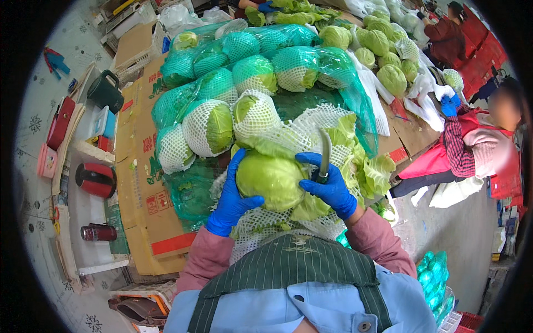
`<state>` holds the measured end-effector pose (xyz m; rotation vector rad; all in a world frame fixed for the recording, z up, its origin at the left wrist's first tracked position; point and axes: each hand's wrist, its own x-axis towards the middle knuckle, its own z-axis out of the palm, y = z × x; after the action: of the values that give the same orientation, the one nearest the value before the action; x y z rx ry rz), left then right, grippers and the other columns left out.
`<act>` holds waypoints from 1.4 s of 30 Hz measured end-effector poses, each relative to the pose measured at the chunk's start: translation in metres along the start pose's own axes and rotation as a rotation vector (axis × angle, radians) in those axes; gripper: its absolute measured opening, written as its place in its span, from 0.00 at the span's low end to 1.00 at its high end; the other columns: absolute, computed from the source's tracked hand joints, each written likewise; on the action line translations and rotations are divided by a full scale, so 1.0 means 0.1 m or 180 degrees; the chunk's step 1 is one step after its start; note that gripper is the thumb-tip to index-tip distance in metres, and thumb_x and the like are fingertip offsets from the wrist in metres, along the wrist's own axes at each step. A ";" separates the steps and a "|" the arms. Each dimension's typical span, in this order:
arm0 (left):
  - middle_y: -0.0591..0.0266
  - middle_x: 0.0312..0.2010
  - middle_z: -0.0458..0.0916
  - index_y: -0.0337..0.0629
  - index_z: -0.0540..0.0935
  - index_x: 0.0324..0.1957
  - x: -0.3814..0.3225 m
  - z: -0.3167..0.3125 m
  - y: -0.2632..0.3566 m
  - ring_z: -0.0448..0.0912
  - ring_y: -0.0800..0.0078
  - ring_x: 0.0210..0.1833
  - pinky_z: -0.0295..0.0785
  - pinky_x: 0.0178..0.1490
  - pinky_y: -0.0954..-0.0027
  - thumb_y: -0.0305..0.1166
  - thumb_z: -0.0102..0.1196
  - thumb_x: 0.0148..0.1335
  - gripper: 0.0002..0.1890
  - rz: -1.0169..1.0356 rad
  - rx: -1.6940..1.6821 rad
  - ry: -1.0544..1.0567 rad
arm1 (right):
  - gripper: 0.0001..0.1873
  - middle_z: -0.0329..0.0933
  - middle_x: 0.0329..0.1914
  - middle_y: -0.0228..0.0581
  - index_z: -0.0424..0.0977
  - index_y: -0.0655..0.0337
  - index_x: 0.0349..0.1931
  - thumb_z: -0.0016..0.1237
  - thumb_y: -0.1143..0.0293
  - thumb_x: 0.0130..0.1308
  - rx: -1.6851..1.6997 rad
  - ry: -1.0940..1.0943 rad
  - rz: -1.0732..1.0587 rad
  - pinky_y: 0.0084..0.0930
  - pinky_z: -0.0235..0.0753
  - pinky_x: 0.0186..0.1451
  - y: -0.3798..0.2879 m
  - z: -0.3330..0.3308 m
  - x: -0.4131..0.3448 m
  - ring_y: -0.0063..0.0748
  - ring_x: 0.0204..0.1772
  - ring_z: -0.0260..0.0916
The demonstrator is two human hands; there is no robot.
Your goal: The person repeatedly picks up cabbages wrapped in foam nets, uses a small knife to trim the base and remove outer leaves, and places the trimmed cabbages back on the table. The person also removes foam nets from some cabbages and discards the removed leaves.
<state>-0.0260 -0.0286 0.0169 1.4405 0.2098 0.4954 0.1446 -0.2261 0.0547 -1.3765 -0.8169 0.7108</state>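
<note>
A green cabbage [270,180] is held between my two blue-gloved hands. My left hand [233,195] cups its left side, thumb along the front. My right hand [329,183] touches its right side with the fingertips and grips a knife [325,152], its curved blade pointing up, away from me. One outer leaf [270,146] stands partly loose at the cabbage's far side. Loose leaves [377,172] and white foam net sleeves [320,116] lie around and beneath it. Beyond are cabbages in white foam nets [218,127], several of them in green mesh-patterned wrap [254,75].
Flattened cardboard [137,166] covers the table's left part. A red kettle [95,180], a dark flask [98,232] and a green jug [105,91] stand on the left shelf. Unwrapped cabbages [391,79] are piled at the back right. A co-worker [462,145] is at the right; others are farther back.
</note>
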 end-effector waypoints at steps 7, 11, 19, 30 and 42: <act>0.45 0.71 0.57 0.44 0.56 0.73 0.08 0.18 0.06 0.57 0.50 0.74 0.55 0.74 0.54 0.52 0.76 0.41 0.60 0.0614 0.2964 -0.0814 | 0.31 0.72 0.62 0.43 0.67 0.64 0.65 0.60 0.62 0.64 -0.0262 0.0246 0.0855 0.29 0.69 0.64 0.29 -0.11 -0.06 0.31 0.62 0.69; 0.41 0.67 0.62 0.49 0.62 0.72 0.38 0.35 0.33 0.64 0.43 0.68 0.64 0.67 0.52 0.60 0.73 0.37 0.59 0.0759 0.4016 -0.1479 | 0.29 0.75 0.58 0.55 0.68 0.65 0.63 0.56 0.59 0.67 -0.1665 0.0895 0.0547 0.34 0.75 0.58 0.63 -0.21 -0.02 0.45 0.56 0.76; 0.36 0.62 0.67 0.33 0.57 0.71 0.40 0.01 0.18 0.70 0.43 0.63 0.70 0.62 0.52 0.62 0.71 0.41 0.62 -0.0320 0.3794 -0.0419 | 0.17 0.78 0.37 0.48 0.68 0.56 0.55 0.46 0.59 0.70 -0.2579 0.0445 -0.0125 0.46 0.77 0.35 0.55 0.28 -0.39 0.54 0.34 0.77; 0.38 0.70 0.57 0.31 0.55 0.71 0.35 0.09 -0.30 0.58 0.43 0.72 0.56 0.72 0.51 0.56 0.72 0.45 0.60 0.0373 0.3262 -0.0081 | 0.12 0.80 0.36 0.52 0.67 0.62 0.49 0.41 0.69 0.67 -0.3532 -0.0135 0.0560 0.47 0.79 0.37 0.98 0.08 0.33 0.55 0.37 0.80; 0.44 0.68 0.56 0.37 0.56 0.70 -0.58 -0.11 0.05 0.59 0.46 0.71 0.58 0.72 0.49 0.42 0.77 0.44 0.55 0.0213 0.2491 0.0338 | 0.27 0.79 0.38 0.31 0.73 0.60 0.58 0.58 0.56 0.63 0.0260 -0.0215 0.1809 0.16 0.66 0.23 0.17 0.30 -0.13 0.17 0.25 0.70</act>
<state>-0.0833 -0.0441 0.0117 2.1890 0.4772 0.5751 0.1135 -0.2191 0.0376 -1.5285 -0.4352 1.2194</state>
